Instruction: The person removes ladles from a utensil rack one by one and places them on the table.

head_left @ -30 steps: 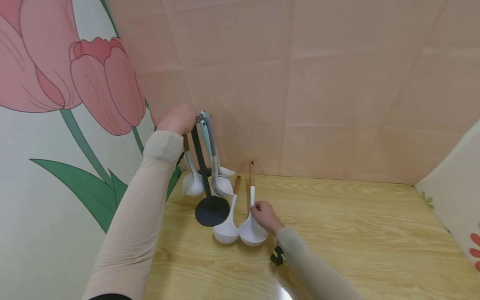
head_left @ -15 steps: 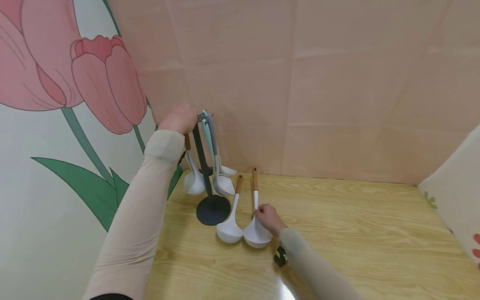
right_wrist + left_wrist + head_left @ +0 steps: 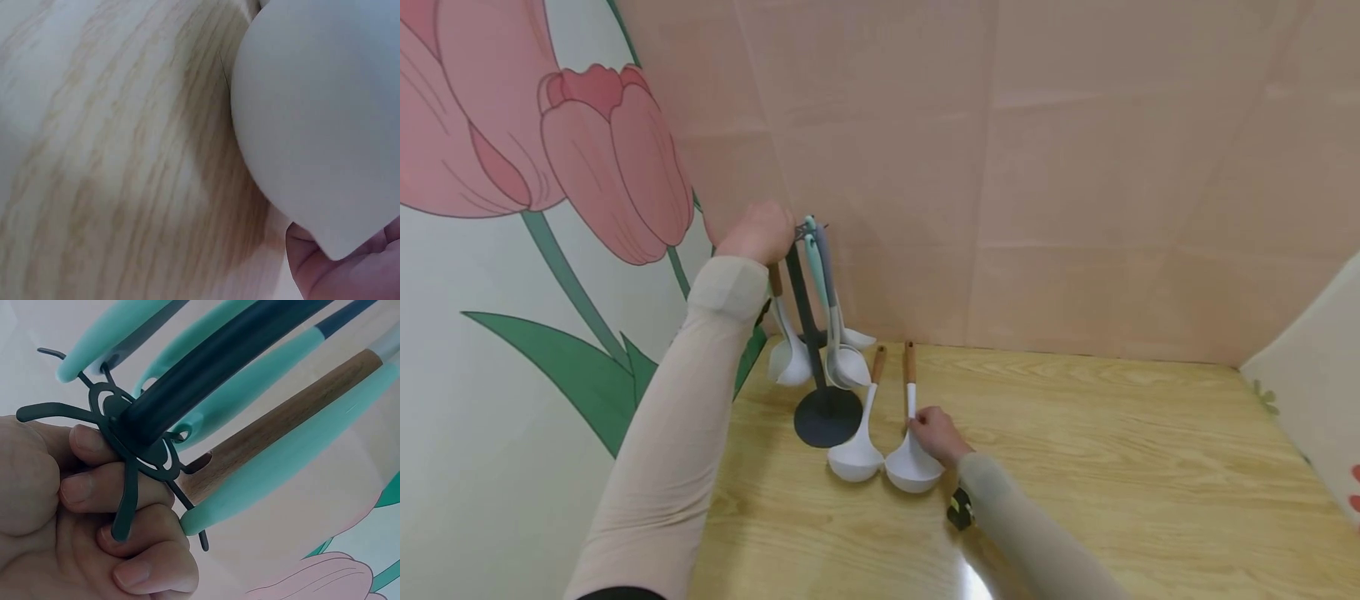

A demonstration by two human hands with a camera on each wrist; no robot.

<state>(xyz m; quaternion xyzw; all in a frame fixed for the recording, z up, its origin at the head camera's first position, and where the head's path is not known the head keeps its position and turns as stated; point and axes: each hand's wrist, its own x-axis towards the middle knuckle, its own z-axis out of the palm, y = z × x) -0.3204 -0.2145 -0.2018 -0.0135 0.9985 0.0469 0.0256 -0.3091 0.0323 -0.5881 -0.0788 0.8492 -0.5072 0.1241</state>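
Hanging from the hooks of a dark stand [image 3: 827, 419], white-headed utensils [image 3: 848, 367] with turquoise, grey-blue and wooden handles are seen at the left of the table [image 3: 1097, 467]. The top of the stand is held by the left hand [image 3: 758, 233], whose grip is closed, the fingers being curled about the hooks (their tips are plainly shown in the left wrist view). By the right hand [image 3: 938, 436], a white ladle [image 3: 913, 472] is pinched low on its neck, just above the bowl; that grip is narrowed to the thin shaft. The ladle's wooden end is pointed toward the pink backdrop [image 3: 1097, 167]. Between it and the stand's round base, a smaller ladle [image 3: 855, 461] is laid, the two bowls being set side by side.
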